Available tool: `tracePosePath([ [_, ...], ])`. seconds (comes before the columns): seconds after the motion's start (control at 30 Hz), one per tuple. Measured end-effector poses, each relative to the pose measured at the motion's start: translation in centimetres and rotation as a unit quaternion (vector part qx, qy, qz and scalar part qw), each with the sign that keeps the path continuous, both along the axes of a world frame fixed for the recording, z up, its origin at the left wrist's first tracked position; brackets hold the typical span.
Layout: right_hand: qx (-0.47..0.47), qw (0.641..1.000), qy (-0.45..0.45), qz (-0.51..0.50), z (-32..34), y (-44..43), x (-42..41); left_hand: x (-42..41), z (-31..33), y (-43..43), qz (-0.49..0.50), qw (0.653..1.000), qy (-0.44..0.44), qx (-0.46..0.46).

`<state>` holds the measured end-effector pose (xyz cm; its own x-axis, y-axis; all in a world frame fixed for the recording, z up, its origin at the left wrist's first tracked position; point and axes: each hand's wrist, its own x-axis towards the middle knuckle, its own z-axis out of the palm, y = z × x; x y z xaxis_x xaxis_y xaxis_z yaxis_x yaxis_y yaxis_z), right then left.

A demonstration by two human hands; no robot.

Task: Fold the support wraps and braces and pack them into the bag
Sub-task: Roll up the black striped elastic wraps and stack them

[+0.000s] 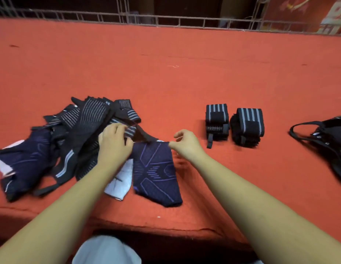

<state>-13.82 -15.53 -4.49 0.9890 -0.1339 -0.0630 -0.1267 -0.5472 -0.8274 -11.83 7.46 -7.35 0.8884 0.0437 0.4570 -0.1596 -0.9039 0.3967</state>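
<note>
The black bag [329, 138] is cut off by the right edge, and the pile of wraps [66, 134] at far left is blurred, its pieces hard to tell apart. The left hand [114, 143], gripping a striped wrap [131, 130], hides one top corner of the navy brace [156, 172], and its forearm covers part of a white piece [122, 180]; whether the right hand [184, 143] pinches the other corner cannot be told.

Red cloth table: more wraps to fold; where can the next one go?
Bare red cloth between the two rolled black grey-striped wraps and the black fabric bag, and behind them. Crowded left, at the heap of dark braces.
</note>
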Motion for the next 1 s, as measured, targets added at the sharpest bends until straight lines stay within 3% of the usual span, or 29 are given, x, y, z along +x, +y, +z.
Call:
tracePosePath([
  [0.17, -0.091, 0.995, 0.005, 0.049, -1.4, 3.8, 2.3, 0.2, -3.4, 2.7, -0.006, 0.994, 0.033, 0.101],
  [0.47, -0.203, 0.973, -0.054, 0.099, -4.3, 6.8, 7.2, 0.1, -4.2, 2.2, 0.015, 0.995, 0.010, 0.100],
  [0.73, 0.012, 0.983, -0.183, 0.026, -0.8, 4.7, 7.7, 0.3, -4.2, 2.3, 0.015, 0.994, 0.011, 0.106],
  [1.0, 0.211, 0.957, -0.194, 0.035, 1.7, 1.0, 1.6, -0.3, -3.6, 2.5, 0.002, 0.994, 0.012, 0.104],
])
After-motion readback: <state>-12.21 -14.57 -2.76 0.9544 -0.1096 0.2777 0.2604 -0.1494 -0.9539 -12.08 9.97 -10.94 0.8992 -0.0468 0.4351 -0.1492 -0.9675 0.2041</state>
